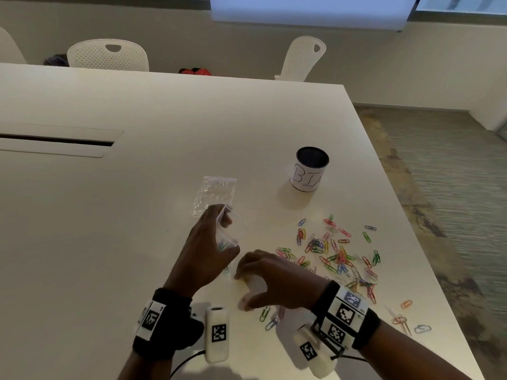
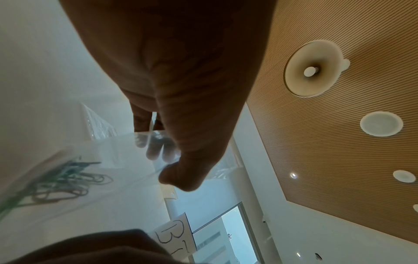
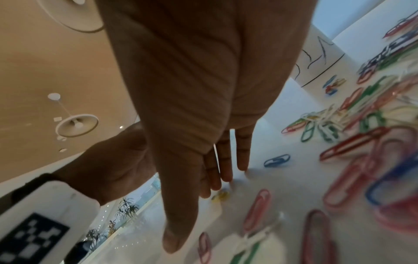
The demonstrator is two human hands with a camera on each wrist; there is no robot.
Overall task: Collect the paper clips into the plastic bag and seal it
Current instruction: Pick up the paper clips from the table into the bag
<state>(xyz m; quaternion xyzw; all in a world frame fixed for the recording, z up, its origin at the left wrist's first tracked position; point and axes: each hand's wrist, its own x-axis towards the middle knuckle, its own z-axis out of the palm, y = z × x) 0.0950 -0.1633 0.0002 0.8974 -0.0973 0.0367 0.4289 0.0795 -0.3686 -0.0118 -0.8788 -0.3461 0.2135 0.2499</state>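
My left hand (image 1: 226, 231) holds a clear plastic bag (image 1: 233, 229) upright just above the table, mouth toward the right. In the left wrist view the thumb (image 2: 178, 178) pinches the bag's rim against fingers (image 2: 156, 148) seen through the plastic, and several green paper clips (image 2: 56, 178) lie inside the bag. My right hand (image 1: 242, 290) is arched beside it, fingertips (image 3: 226, 176) on the table by a yellow clip (image 3: 220, 195), holding nothing that I can see. A loose pile of coloured paper clips (image 1: 337, 256) spreads to the right.
A second clear bag (image 1: 215, 192) lies flat beyond my left hand. A black cup with a white label (image 1: 308, 174) stands behind the pile. Stray clips (image 1: 403, 322) lie near the table's right edge (image 1: 428, 270). White chairs (image 1: 108, 54) stand along the far side.
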